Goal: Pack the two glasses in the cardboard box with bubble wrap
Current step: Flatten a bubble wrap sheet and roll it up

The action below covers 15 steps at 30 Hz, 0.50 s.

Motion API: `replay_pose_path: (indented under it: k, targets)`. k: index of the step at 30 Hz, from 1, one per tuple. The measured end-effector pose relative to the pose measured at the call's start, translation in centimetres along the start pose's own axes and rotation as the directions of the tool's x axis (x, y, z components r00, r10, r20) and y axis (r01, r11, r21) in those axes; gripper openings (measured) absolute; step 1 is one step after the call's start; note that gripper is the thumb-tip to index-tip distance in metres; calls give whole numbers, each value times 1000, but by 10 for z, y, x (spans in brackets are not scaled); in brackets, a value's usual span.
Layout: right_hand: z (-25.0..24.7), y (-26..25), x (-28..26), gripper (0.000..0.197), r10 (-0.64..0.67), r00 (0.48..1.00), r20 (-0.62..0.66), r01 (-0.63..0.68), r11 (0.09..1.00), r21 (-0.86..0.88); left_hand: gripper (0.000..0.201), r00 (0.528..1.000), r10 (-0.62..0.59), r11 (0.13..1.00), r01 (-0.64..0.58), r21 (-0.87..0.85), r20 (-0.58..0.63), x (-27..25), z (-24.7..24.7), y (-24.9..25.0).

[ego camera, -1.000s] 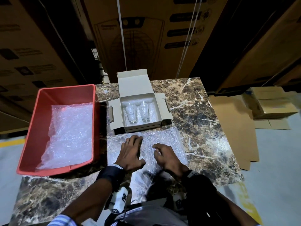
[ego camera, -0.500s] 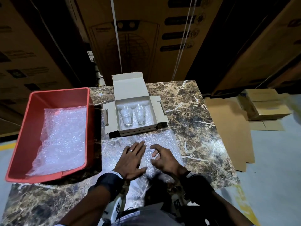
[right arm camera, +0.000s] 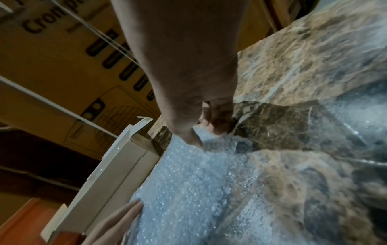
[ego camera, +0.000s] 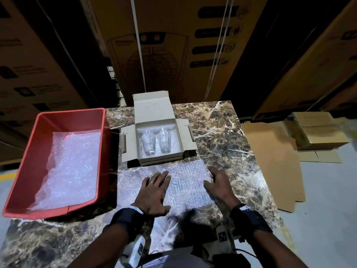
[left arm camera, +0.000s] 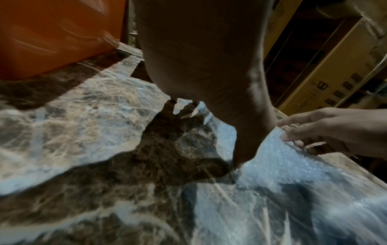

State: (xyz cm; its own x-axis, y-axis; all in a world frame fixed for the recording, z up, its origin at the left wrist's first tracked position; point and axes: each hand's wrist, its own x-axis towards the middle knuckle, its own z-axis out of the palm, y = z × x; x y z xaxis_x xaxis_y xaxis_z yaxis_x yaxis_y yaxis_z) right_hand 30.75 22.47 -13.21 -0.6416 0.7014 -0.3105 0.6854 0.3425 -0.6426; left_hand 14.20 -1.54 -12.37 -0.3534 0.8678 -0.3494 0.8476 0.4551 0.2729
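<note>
Two clear glasses, the left glass [ego camera: 148, 141] and the right glass [ego camera: 164, 139], lie side by side in the open cardboard box [ego camera: 160, 159], bases toward the person, on a layer of bubble wrap lining its bottom. The box sits at the far middle of the marble surface [ego camera: 228, 136], its lid flap standing up at the back and its two side flaps folded outward.

Just in front of the box, a loose bubble wrap sheet [ego camera: 185, 182] is spread flat on the surface. The left hand [ego camera: 153, 192] rests palm down on the sheet's left part, fingers straight and spread, a ring on one finger; it grips nothing. The right hand [ego camera: 218, 185] is at the sheet's right edge. In the right wrist view its thumb and fingertips [right arm camera: 217, 131] meet on the edge of the sheet [right arm camera: 188, 179], which is lifted slightly there, so it pinches the wrap. In the left wrist view the right hand [left arm camera: 326, 132] shows at the far side of the sheet [left arm camera: 278, 159], with the left thumb pressing down on the near part.

A red plastic bin [ego camera: 29, 161] stands at the left of the surface, well apart from the hands, with more bubble wrap [ego camera: 71, 167] piled in it. Large printed cartons [ego camera: 170, 47] are stacked behind the surface, and flattened cardboard [ego camera: 274, 167] lies on the floor to the right.
</note>
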Motion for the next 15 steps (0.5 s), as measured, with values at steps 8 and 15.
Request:
replay_pose_path:
  k: [8,15]
  targets:
    - [-1,-4,-8,26,65,998,-16,-65,997,32,119,999,-45,998,45,-46,-3,2,-9,7]
    - [-14,-13,-14,14,174,983,58,-182,893,412,118,998,-50,989,46,-141,-26,6,-10,10]
